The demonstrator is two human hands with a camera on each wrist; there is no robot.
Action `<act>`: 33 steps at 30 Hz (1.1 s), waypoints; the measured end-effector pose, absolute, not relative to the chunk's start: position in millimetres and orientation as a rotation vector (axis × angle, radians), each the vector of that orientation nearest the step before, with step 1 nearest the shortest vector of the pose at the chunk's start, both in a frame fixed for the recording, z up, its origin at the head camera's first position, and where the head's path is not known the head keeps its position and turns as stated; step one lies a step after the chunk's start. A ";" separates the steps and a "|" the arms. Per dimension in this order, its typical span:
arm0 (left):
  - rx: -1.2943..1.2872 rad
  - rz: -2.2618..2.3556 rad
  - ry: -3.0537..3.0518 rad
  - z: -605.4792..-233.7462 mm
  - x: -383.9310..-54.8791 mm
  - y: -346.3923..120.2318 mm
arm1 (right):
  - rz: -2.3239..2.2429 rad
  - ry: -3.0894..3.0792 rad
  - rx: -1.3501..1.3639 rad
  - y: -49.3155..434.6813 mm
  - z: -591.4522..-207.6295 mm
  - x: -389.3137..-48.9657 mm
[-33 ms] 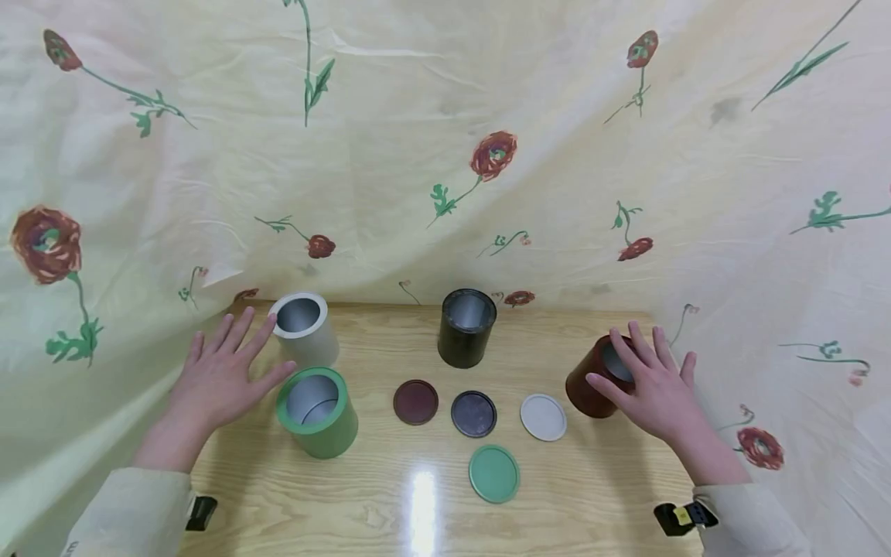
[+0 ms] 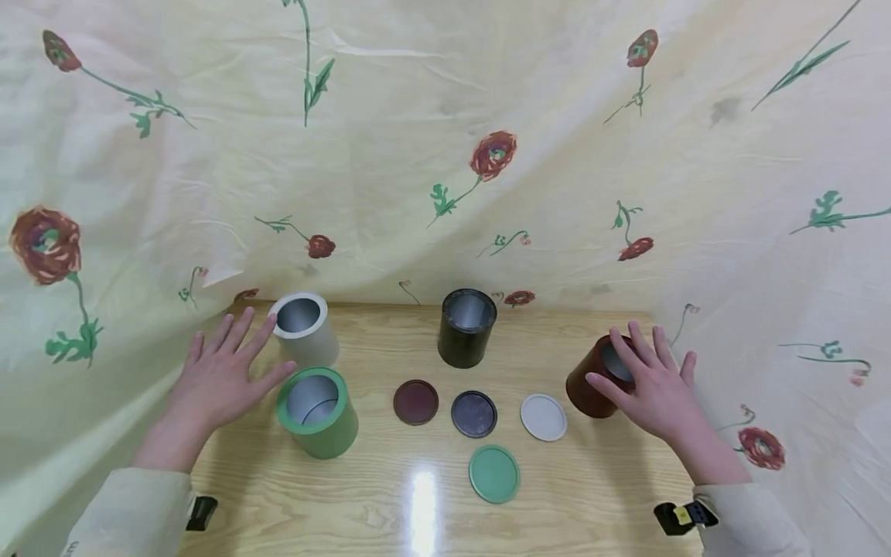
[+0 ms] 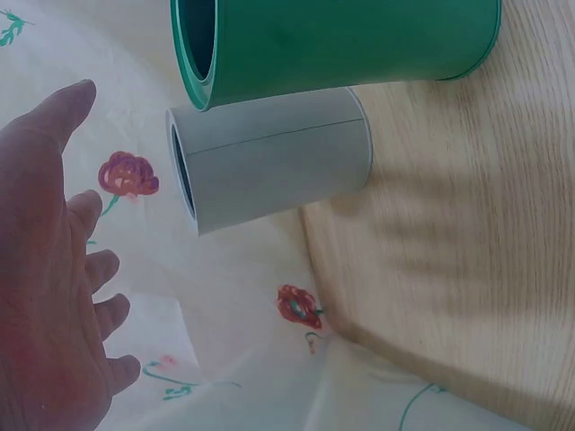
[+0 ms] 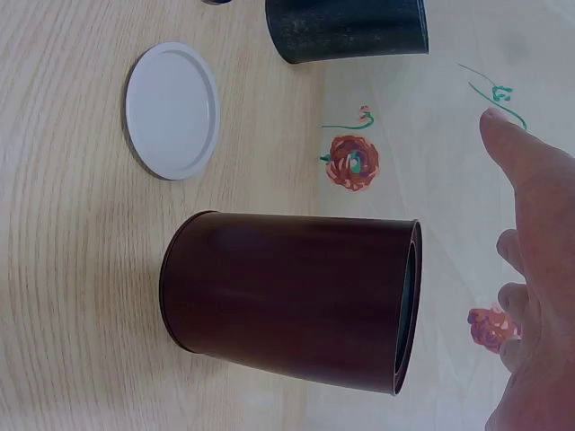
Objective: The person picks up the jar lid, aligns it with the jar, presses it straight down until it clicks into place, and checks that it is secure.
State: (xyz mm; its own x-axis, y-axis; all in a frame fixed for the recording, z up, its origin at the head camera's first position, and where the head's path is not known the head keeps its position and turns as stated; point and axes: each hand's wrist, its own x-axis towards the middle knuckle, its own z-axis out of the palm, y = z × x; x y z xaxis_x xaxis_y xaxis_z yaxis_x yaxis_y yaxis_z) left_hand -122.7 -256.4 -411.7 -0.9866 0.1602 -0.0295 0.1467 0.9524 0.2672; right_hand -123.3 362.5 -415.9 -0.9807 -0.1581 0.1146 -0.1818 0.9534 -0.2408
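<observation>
My left hand [image 2: 219,379], fingers spread and straight, hovers beside an open white canister [image 2: 311,350] and an open green canister [image 2: 330,433]. In the left wrist view a gap separates that hand [image 3: 45,269] from both the white canister [image 3: 269,157] and the green one [image 3: 359,45]. On the other side, my right hand [image 2: 657,391] is held spread above an open brown canister [image 2: 588,383], partly covering its mouth from the head view. The right wrist view shows the hand [image 4: 548,242] apart from the brown canister's [image 4: 287,296] rim. Neither hand holds anything.
An open black canister [image 2: 462,346] stands at the back middle. Between the hands lie round lids: maroon [image 2: 415,402], black [image 2: 474,414], white [image 2: 544,418] and green [image 2: 494,473]. Flowered cloth [image 2: 390,178] rises behind and beside the wooden table [image 2: 334,507].
</observation>
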 end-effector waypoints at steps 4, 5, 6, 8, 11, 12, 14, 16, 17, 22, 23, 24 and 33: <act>0.242 0.408 3.043 -410.8 -123.2 -254.8 | 0.391 -3.021 0.268 361.4 -418.2 -122.7; 0.241 0.411 3.041 -410.6 -122.9 -254.5 | 0.391 -3.024 0.271 360.7 -418.0 -122.7; 0.241 0.415 3.039 -410.4 -122.6 -254.2 | 0.393 -3.027 0.274 360.2 -417.9 -122.7; 0.240 0.418 3.038 -410.0 -122.0 -253.8 | 0.397 -3.027 0.280 359.5 -418.0 -122.8; 0.240 0.413 3.041 -409.3 -121.9 -252.9 | 0.398 -3.020 0.285 358.1 -417.6 -123.2; 0.241 0.408 3.041 -409.1 -121.9 -252.5 | 0.395 -3.018 0.287 357.3 -417.3 -123.4; 0.239 0.395 3.042 -408.5 -122.3 -251.4 | 0.389 -3.015 0.296 355.2 -416.6 -124.3; 0.241 0.391 3.041 -407.6 -123.1 -249.8 | 0.378 -3.010 0.312 352.2 -415.9 -125.8; 0.243 0.383 3.043 -407.3 -123.5 -248.9 | 0.375 -3.010 0.321 350.7 -415.6 -126.7; 0.250 0.366 3.045 -403.0 -124.9 -244.6 | 0.365 -3.012 0.358 341.6 -413.1 -131.3; 0.251 0.362 3.045 -402.1 -125.0 -243.7 | 0.367 -3.015 0.362 340.0 -412.4 -132.2; 0.251 0.360 3.045 -401.2 -125.0 -242.8 | 0.368 -3.018 0.366 338.2 -411.6 -133.1; 0.298 0.327 3.066 -392.8 -125.6 -229.2 | 0.354 -3.028 0.452 316.6 -409.0 -141.3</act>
State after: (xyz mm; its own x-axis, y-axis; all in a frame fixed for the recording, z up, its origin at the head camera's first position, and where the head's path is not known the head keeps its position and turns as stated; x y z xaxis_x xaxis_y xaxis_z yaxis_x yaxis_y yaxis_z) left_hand -125.6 -229.2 -392.8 -0.9806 0.1946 -0.0229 0.1855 0.9593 0.2129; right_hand -141.3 316.6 -409.0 -0.9552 -0.2813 0.0919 -0.2949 0.9306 -0.2167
